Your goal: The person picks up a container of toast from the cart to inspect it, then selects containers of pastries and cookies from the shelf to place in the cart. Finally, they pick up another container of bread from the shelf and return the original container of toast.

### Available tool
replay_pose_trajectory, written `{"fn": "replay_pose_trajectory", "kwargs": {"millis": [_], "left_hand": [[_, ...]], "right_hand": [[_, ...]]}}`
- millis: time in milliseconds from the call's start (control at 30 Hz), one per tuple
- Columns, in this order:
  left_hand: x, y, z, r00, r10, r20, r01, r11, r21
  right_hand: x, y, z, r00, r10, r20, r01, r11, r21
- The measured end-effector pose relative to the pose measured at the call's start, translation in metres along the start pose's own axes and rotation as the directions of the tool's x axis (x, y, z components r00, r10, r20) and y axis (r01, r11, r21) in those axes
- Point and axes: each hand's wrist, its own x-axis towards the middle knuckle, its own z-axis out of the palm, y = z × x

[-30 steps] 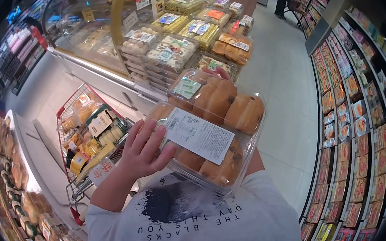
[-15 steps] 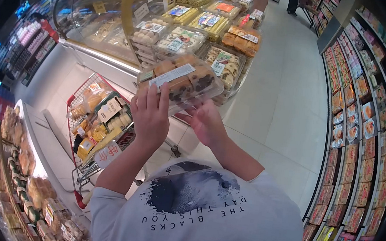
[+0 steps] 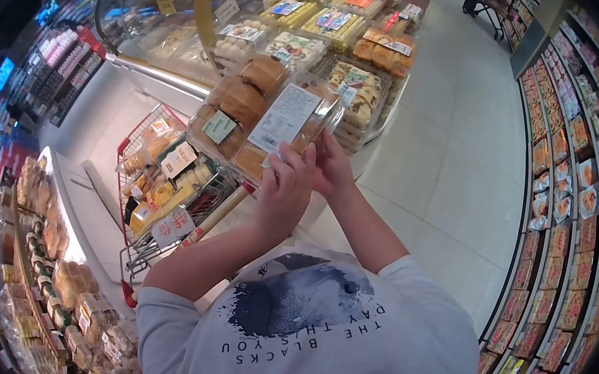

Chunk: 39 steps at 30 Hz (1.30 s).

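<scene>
A loaded cart (image 3: 216, 204) stood left of the left fingers (image 3: 287, 164), pastry boxes (image 3: 354, 90) rose beyond the right fingers (image 3: 329, 146), both sets gripped a bun box (image 3: 268, 119), rotated since earlier

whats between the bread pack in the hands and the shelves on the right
In the head view, going right from the bread pack, stacked pastry boxes come first, then bare, pale floor up to the shelves.
</scene>
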Motion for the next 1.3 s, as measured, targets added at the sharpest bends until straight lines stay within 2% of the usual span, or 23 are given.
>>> {"fn": "replay_pose_trajectory", "kwargs": {"millis": [133,200,300,400,633,733,833,933,1033,1100,1167,1233,1300], "left_hand": [[0.001,0.009,-0.005,0.997,0.046,-0.053,-0.038,0.989,0.146],[-0.001,0.012,-0.007,0.998,0.035,-0.044,-0.029,0.99,0.141],[-0.007,0.014,-0.009,0.999,0.015,-0.029,-0.011,0.99,0.142],[-0.013,0.018,-0.008,0.999,-0.001,-0.039,0.007,0.986,0.168],[-0.017,0.013,-0.003,0.997,-0.068,-0.046,0.075,0.98,0.182],[-0.019,-0.004,-0.004,0.994,-0.1,0.038,0.098,0.994,0.044],[-0.027,-0.015,0.007,0.991,-0.122,0.059,0.122,0.992,0.014],[-0.039,-0.02,0.024,0.997,-0.081,-0.007,0.08,0.978,0.192],[-0.045,-0.034,0.03,0.994,-0.108,-0.029,0.111,0.977,0.185],[-0.049,-0.052,0.03,0.985,-0.172,0.03,0.172,0.985,0.013],[-0.054,-0.073,0.03,0.965,-0.241,0.104,0.258,0.946,-0.195],[-0.059,-0.097,0.032,0.936,-0.302,0.183,0.352,0.833,-0.427],[-0.066,-0.116,0.036,0.879,-0.363,0.31,0.477,0.661,-0.579]], "right_hand": [[0.0,-0.004,-0.012,0.989,0.059,0.136,-0.063,0.998,0.022],[-0.002,-0.007,-0.004,0.985,0.062,0.163,-0.074,0.995,0.065],[0.0,-0.006,-0.015,0.989,0.017,0.144,-0.02,1.0,0.018],[-0.001,-0.009,-0.012,0.981,0.003,0.196,0.005,0.999,-0.039],[0.009,-0.006,0.0,0.993,0.04,0.108,-0.025,0.99,-0.139],[0.015,-0.002,0.01,0.994,0.056,0.097,-0.035,0.976,-0.214],[0.024,0.008,0.015,0.994,0.055,0.092,-0.03,0.967,-0.253],[0.033,0.021,0.022,0.994,0.059,0.088,-0.039,0.976,-0.216],[0.049,0.037,0.032,0.993,0.056,0.105,-0.03,0.973,-0.229],[0.054,0.046,0.051,0.997,0.04,0.067,-0.019,0.959,-0.283],[0.066,0.055,0.062,1.0,0.013,0.017,-0.003,0.871,-0.491],[0.078,0.073,0.074,0.997,-0.059,-0.059,0.007,0.759,-0.651],[0.092,0.081,0.08,0.999,0.009,-0.047,-0.043,0.585,-0.81]]}}
